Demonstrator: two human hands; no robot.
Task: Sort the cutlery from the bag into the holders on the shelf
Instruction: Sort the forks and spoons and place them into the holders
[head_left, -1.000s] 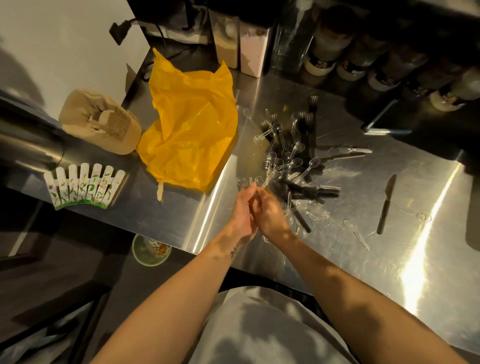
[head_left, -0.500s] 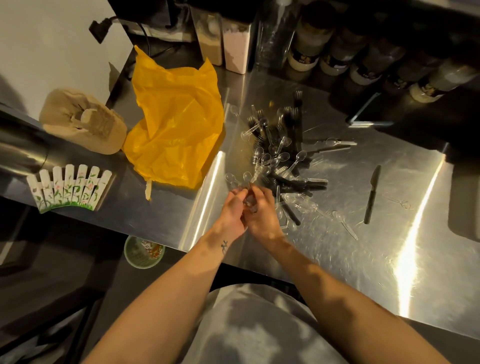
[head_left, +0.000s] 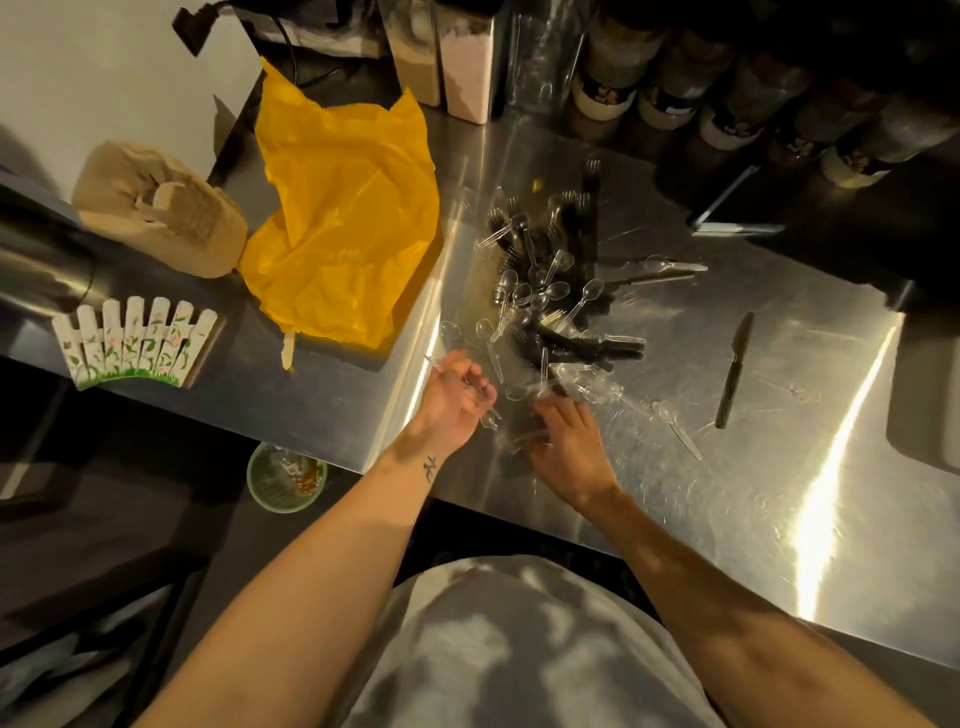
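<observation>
Right hand (head_left: 563, 441) fingertips blurred; clear spoons (head_left: 480, 396) in left hand (head_left: 454, 400) uncountable; jars (head_left: 605, 88) cropped at top.

Cutlery pile (head_left: 550, 312) at centre of counter (head_left: 727, 519); bag (head_left: 337, 234) just left of it, lone knife (head_left: 732, 369) to the right, jars (head_left: 727, 104) along the far edge. At the pile's near side, left hand (head_left: 457, 400) with spoons (head_left: 480, 392) in it, right hand (head_left: 566, 447) beside.

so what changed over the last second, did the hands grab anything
The hands, pressed together a second ago, have parted. The left hand holds a few clear spoons in its curled fingers. The right hand has moved off to the right, its fingers stretched toward the near edge of the cutlery pile. The yellow bag, the black knife and the pile lie as before.
</observation>
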